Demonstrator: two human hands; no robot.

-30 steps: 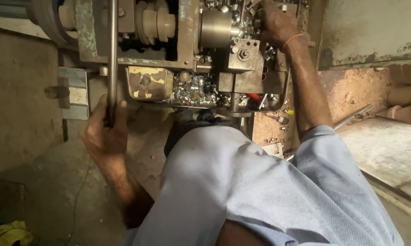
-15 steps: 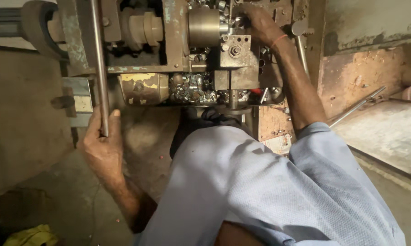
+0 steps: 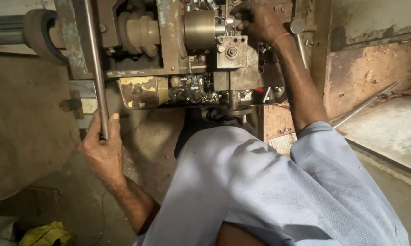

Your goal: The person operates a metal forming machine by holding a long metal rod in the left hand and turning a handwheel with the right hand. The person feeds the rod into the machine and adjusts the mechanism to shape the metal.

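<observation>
Plainly, the left hand [image 3: 103,148] is wrapped tight around the long steel lever [image 3: 96,68] at the machine's left, while the right hand [image 3: 260,20] reaches far into the tooling beside the brass chuck [image 3: 199,29]; its grip cannot be judged. Fingers so near the chuck risk being caught if the lever slips.

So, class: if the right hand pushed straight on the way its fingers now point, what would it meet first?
Probably the brass-coloured chuck: the right hand reaches left toward it, fingers at the small metal fittings beside it, though depth is unclear.
</observation>
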